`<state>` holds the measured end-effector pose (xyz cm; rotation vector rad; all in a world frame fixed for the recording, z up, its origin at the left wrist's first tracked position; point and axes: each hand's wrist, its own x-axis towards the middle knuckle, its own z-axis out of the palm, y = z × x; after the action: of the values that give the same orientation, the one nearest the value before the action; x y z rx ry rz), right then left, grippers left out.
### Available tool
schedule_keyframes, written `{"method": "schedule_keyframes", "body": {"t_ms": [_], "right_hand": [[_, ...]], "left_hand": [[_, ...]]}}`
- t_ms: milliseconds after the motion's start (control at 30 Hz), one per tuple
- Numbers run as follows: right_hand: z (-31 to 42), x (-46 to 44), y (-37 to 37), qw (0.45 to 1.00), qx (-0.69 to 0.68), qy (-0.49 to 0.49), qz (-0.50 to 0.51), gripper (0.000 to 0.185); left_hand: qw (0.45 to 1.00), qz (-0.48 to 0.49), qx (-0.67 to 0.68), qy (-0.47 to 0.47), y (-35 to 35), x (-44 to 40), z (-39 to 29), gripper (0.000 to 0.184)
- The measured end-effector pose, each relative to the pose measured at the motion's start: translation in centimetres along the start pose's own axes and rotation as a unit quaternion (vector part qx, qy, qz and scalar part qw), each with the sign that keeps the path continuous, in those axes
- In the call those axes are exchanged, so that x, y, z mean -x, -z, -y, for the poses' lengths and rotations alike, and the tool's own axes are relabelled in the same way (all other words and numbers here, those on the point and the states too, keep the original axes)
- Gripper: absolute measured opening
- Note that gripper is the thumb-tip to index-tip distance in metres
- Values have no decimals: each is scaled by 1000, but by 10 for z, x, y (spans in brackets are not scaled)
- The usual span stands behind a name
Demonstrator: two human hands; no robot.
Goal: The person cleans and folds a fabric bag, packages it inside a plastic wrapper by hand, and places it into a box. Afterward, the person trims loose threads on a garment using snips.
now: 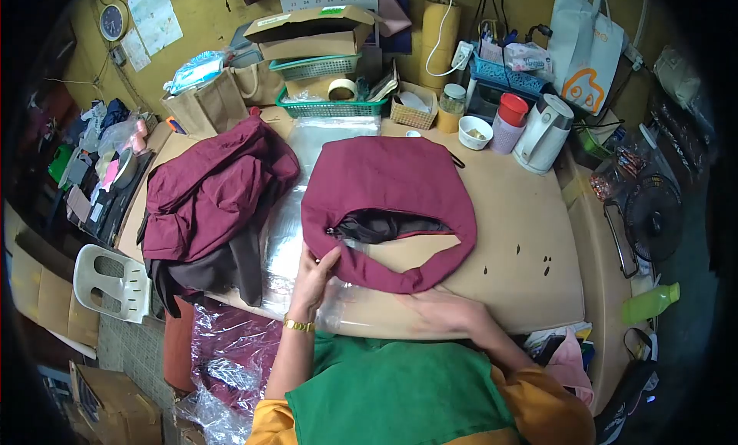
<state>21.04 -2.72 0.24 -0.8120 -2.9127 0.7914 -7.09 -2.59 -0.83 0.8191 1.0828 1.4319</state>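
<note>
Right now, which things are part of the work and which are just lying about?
Probably the work:
- maroon bag, with the left hand at it and the right hand close by
- maroon pile
- clear plastic, maybe

Probably just lying about:
- white kettle
- white bowl
- green bottle
- white chair

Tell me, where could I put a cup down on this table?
Best, the bare table right of the bag, between the kettle and right hand. A smaller patch shows inside the strap. Crowded: left, by the maroon pile, and along the back, by baskets.
</note>
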Motion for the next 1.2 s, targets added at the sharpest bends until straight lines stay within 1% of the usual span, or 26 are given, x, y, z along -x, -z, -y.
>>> {"method": "schedule_keyframes", "body": {"t_ms": [67,100,133,200,233,267,333,367,400,467,533,567,600,667,733,800,833,867,900,933,967,1000,1067,1100,1133,1200], "right_hand": [[9,44,44,983,-139,-23,121,44],[13,58,63,982,-143,-25,121,44],[16,68,81,968,-243,-24,58,34],[12,59,87,934,-334,-30,-123,19],[8,38,74,913,-329,-38,-240,13],[-1,16,66,926,-294,-55,-230,15],[-34,-38,42,948,-171,-45,-264,19],[-50,-63,26,948,-85,-20,-305,21],[-54,-76,19,928,67,-105,-351,27],[-72,-83,19,899,50,-227,-371,26],[-43,-72,34,883,41,-219,-414,23],[-9,-70,46,908,64,-257,-323,22],[10,-67,48,925,86,-294,-226,23],[-10,-75,14,973,-45,-162,-158,30],[1,-71,21,954,19,-261,-146,44],[-12,-54,30,939,-51,-300,-160,46],[0,-47,46,934,-56,-325,-137,45],[1,-46,43,934,-54,-326,-138,45],[6,-41,32,917,10,-259,-304,42],[9,-38,26,867,74,-183,-458,39],[5,-38,31,867,76,-184,-457,39],[-3,-38,42,906,29,-247,-344,39],[-11,-31,50,926,-74,-358,-95,40],[-15,-32,43,933,-50,-350,-71,41],[-16,-32,37,933,-51,-348,-72,41],[-12,-35,37,892,81,-208,-392,42]], "left_hand": [[981,-109,-145,-76,28,4,12,76],[801,-204,-473,-306,28,9,5,76],[766,-286,-459,-347,7,17,-15,55],[784,-151,-437,-414,-3,17,-27,38],[841,-45,-419,-340,-13,16,-26,31],[880,60,-392,-261,-28,14,-24,25],[813,169,-484,-276,-51,-11,-10,26],[774,106,-542,-311,-55,-26,3,29],[727,42,-594,-342,-54,-37,17,32],[706,-57,-659,-254,-37,-43,17,39],[700,-118,-642,-288,-41,-22,1,35],[653,-104,-723,-199,-60,-4,-13,32],[656,-2,-746,-115,-76,5,-28,32],[807,132,-519,-249,-66,-13,8,30],[702,143,-697,-5,-68,-38,-7,35],[619,112,-776,43,-17,-73,11,41],[619,112,-776,39,-6,-80,29,41],[619,-36,-753,-220,6,-79,51,41],[564,-179,-664,-457,13,-72,65,42],[566,-177,-664,-456,9,-61,60,42],[615,-141,-640,-439,6,-49,52,44],[661,-105,-613,-421,0,-39,41,46],[667,-7,-720,-191,-6,-34,25,36],[643,44,-761,-77,-12,-33,19,31],[653,31,-751,-98,-9,-29,31,27],[659,-83,-715,-220,-22,-9,34,31]]}}
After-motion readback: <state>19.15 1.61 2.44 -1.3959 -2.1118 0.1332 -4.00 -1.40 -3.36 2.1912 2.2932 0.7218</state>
